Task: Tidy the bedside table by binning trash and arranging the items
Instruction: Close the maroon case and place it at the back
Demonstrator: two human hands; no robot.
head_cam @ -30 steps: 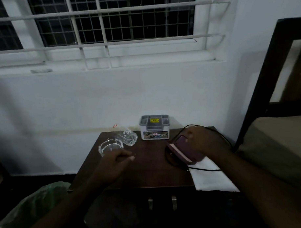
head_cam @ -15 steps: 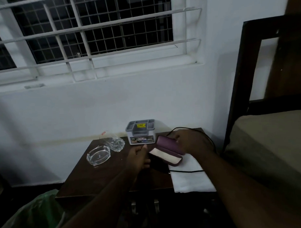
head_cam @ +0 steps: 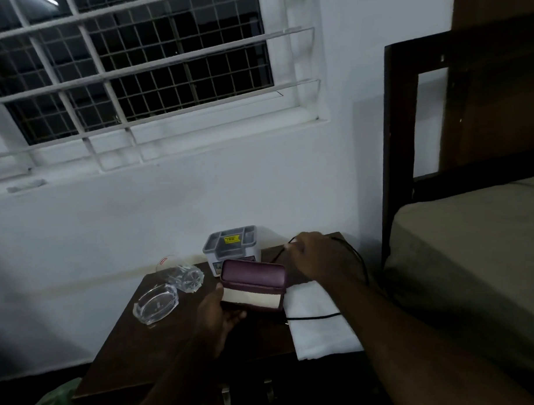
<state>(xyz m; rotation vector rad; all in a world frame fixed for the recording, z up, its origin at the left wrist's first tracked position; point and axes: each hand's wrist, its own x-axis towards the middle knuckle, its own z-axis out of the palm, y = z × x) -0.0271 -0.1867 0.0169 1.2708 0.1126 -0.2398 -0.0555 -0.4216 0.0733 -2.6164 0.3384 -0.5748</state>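
Now, left hand (head_cam: pixel 220 317) fingers grasping the maroon book (head_cam: pixel 253 286) by its left end, lifted off the table (head_cam: pixel 173 342) | right hand (head_cam: pixel 314 255) on the black cable (head_cam: pixel 360 261), grip unclear | book: stiff, light; support underneath, pages may splay.

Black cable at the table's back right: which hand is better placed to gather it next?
Right. The right hand is already at the black cable, while the left hand is occupied holding the maroon book.
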